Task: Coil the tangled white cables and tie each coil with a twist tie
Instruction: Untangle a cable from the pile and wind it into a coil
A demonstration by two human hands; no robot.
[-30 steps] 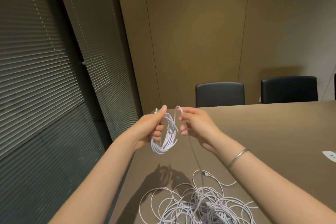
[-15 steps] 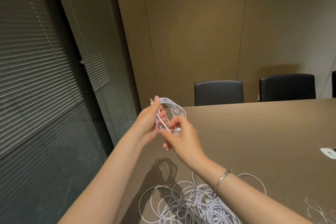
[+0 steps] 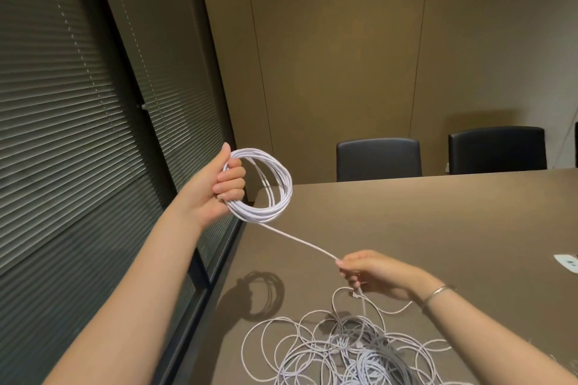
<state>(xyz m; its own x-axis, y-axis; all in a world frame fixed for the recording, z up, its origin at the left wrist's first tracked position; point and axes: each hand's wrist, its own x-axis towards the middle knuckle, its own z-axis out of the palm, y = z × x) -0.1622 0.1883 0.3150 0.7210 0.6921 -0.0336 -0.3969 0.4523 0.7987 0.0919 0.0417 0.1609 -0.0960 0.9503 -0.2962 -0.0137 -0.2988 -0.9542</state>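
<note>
Brown desk [image 3: 438, 222] is carrying tangled white cables [image 3: 350, 350] at its near edge. Above its left corner, a coil [image 3: 272, 194] is being gripped by the left hand [image 3: 219, 187], while its taut strand [image 3: 300, 242] is being pinched by the right hand [image 3: 375, 273].

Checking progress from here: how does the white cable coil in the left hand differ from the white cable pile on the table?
The round white cable coil is neat, its loops bundled; the loose white cable pile sprawls in tangled loops. The coil is held up by the left hand; the pile lies on the brown table. Neither shows a tie. A taut strand through the right hand runs from the coil toward the pile.
</note>
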